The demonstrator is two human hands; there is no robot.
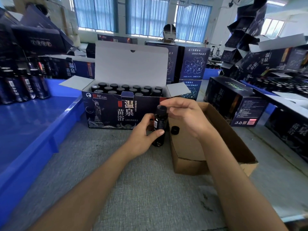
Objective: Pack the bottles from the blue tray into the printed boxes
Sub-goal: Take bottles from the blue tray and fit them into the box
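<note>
A dark bottle (159, 127) with a black cap and a white-printed label is held upright just in front of the printed box (108, 114), low over the grey surface (133, 180). The left hand (141, 137) grips its lower half, fingers (157, 132) and thumb curled round the body. The right hand (185, 114) hovers beside the cap with its fingers loose and spread, holding nothing. Whether the thumb touches the cap cannot be told.

The printed box is navy with large pale characters and a line drawing. Its white lid flap (131, 64) stands upright and the side flaps are splayed. Inside, bottles stand in three rows: six caps at the back, six in the middle, and at least three in front, the rest hidden by the front wall.

Just right of the bottle, under the right wrist, sits one open brown cardboard box (233, 139) with one loose black cap (175, 130) lying in it. On the left is the blue tray (33, 122), with a cluster of dark bottles (25, 85) standing at its far end, too blurred to count. More navy boxes are stacked behind and to the right, one closed box (233, 100) lying near the cardboard. A person (170, 33) wearing a headset is behind the stacks.
</note>
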